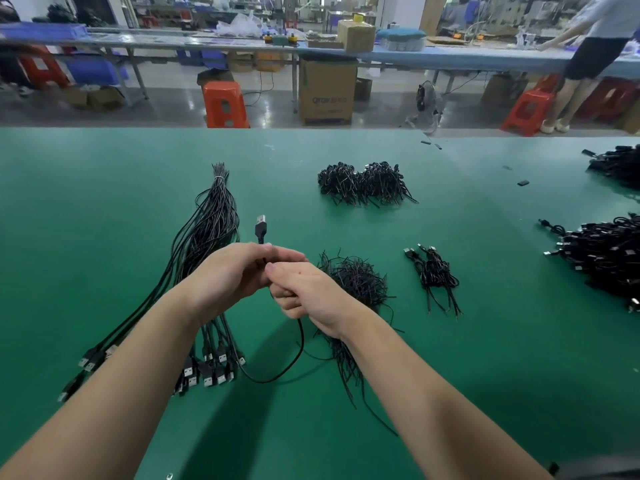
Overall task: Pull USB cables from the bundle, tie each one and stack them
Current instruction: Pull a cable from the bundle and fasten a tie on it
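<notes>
Nearest: two bare forearms reaching in over green table [104, 188]. Left hand [228, 275] curled round single USB cable [300, 344] just below plug; right hand [308, 292] touching left, fingers pinching same cable lower down. Plug of held cable [261, 227] upright above left hand; rest of cable hanging from right hand in slack loop down to table surface, near plug ends of bundle. Under and left of left forearm: bundle of black USB cables [207, 237], laid lengthwise, plug ends fanned toward near edge, bare-wire ends gathered at far end by pale tie [217, 175]. Under right hand and wrist: heap of thin black wire ties [360, 282], strands trailing nearward. Right of heap, apart: small stack of tied cables [434, 273]. Farther back, centre: two larger clumps of tied cables [363, 183], side by side, touching. Right edge: further black cable piles [602, 258], partly cut off. Beyond table: orange stool [225, 103], cardboard box [327, 91], long blue bench [450, 57], standing person [595, 53] at far right.
</notes>
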The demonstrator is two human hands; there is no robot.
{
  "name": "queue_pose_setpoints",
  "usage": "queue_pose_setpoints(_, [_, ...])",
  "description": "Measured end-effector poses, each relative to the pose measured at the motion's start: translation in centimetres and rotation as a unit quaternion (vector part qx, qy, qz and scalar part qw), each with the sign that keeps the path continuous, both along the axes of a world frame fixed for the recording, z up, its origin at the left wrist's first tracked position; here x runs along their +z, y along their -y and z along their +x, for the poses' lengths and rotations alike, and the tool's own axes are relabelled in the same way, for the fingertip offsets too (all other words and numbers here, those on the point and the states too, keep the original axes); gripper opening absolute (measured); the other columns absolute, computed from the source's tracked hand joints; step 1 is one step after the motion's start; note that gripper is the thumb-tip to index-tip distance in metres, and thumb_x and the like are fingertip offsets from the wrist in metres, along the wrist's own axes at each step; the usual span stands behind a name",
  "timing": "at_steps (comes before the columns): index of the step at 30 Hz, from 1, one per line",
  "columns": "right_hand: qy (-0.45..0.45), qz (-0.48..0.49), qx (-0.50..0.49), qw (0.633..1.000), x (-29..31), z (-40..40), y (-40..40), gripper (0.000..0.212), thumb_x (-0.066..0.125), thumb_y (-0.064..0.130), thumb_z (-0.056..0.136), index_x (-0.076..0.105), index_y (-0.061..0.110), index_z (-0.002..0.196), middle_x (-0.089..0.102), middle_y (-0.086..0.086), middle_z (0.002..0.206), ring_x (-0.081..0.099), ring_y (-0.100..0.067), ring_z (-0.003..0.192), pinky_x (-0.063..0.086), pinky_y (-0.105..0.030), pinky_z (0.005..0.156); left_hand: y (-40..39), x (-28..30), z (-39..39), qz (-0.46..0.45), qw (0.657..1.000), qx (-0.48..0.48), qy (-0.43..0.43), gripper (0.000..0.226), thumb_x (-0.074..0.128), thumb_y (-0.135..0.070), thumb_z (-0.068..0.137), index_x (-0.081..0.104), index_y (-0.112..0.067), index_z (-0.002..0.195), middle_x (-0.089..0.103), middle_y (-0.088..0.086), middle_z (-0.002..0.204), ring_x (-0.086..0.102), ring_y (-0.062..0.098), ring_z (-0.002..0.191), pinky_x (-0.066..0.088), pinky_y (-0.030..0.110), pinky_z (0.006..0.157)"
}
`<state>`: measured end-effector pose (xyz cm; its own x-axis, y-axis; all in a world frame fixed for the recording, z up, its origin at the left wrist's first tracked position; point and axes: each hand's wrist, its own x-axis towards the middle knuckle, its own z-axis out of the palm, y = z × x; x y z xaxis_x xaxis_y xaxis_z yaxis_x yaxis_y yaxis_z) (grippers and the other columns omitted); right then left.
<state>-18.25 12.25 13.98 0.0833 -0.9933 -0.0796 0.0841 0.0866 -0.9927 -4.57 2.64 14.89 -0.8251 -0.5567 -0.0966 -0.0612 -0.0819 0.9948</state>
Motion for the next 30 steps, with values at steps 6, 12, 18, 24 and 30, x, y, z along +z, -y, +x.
queue_pose_setpoints(6, [0.219, 0.06, 0.035, 0.973, -2.1, 1.3, 0.4, 0.037, 0.043, 0.036, 0.102, 0.049, 0.019, 0.07, 0.029, 0.007, 0.062, 0.018, -0.006, 0.048, 0.013, -0.019, 0.043, -0.9, 1.9, -1.6, 0.067, 0.959, 0.148, -0.233, 0.052, 0.022, -0.018, 0.103, 0.069, 0.004, 0.103, 0.072, 0.022, 0.109, 0.065, 0.037, 0.114, 0.053, 0.042, 0.098])
queue_pose_setpoints(12, [0.393, 0.122, 0.028, 0.911, -4.8, 0.9, 0.4, 0.035, 0.045, 0.031, 0.101, 0.046, 0.021, 0.067, 0.028, 0.008, 0.061, 0.015, -0.009, 0.051, 0.011, -0.021, 0.043, 0.4, 4.6, 1.4, 0.219, 0.937, -0.036, -0.268, 0.045, 0.036, -0.026, 0.098, 0.073, -0.007, 0.08, 0.069, 0.009, 0.074, 0.057, 0.013, 0.041, 0.041, 0.015, 0.035])
queue_pose_setpoints(18, [0.377, 0.116, -0.004, 0.919, -4.7, -1.0, 0.8, 0.03, 0.046, 0.033, 0.099, 0.05, 0.02, 0.073, 0.031, 0.009, 0.061, 0.013, -0.007, 0.048, 0.014, -0.018, 0.037, -0.1, 1.2, 2.9, 0.026, 0.98, -0.116, 0.158, 0.048, 0.039, -0.03, 0.098, 0.072, 0.002, 0.084, 0.069, 0.032, 0.088, 0.072, 0.039, 0.066, 0.055, 0.03, 0.049])
queue_pose_setpoints(24, [0.245, 0.108, -0.003, 0.963, -3.7, -0.5, 1.1, 0.031, 0.038, 0.027, 0.107, 0.051, 0.018, 0.081, 0.034, 0.009, 0.061, 0.021, -0.004, 0.043, 0.013, -0.019, 0.038, -0.7, -2.1, 1.7, -0.09, 0.966, 0.057, 0.237, 0.04, 0.038, -0.022, 0.108, 0.072, -0.002, 0.102, 0.076, 0.012, 0.1, 0.073, 0.024, 0.096, 0.058, 0.04, 0.09])
queue_pose_setpoints(30, [0.253, 0.062, -0.004, 0.966, -3.9, 0.8, 0.8, 0.029, 0.04, 0.03, 0.108, 0.049, 0.018, 0.083, 0.035, 0.007, 0.061, 0.024, -0.004, 0.044, 0.02, -0.017, 0.038, -1.4, -4.0, -0.1, 0.063, 0.978, 0.194, -0.047, 0.04, 0.032, -0.023, 0.109, 0.063, 0.001, 0.118, 0.072, 0.015, 0.116, 0.068, 0.025, 0.111, 0.057, 0.028, 0.088])
